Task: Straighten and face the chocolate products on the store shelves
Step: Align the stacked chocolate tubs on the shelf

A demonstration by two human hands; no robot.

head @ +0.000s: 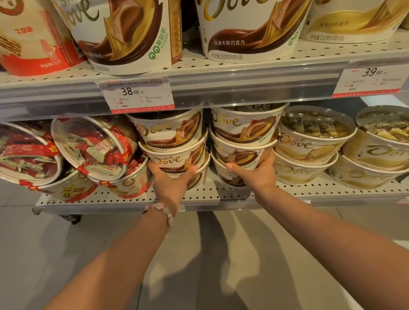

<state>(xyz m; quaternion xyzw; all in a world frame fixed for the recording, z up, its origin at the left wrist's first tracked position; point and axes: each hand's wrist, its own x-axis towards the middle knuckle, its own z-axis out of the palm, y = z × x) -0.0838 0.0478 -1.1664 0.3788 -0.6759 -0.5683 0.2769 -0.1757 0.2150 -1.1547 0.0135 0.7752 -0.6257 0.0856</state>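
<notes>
The left hand (pixel 168 178) and right hand (pixel 256 171) each cup a stack of brown chocolate tubs (pixel 173 142) on the lower shelf (pixel 220 197), labels mostly forward, while the red tubs (pixel 90 148) left of them lie tipped, likely still to straighten.

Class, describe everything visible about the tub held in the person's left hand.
The middle tub is a round white cup with brown swirl art, gold Dove lettering and a rolled rim. It looks like coated paperboard. It sits upright, logo forward, in a three-high stack on the lower perforated shelf, beside red tubs. The left hand grips its lower front; tubs above and below touch it.
</notes>
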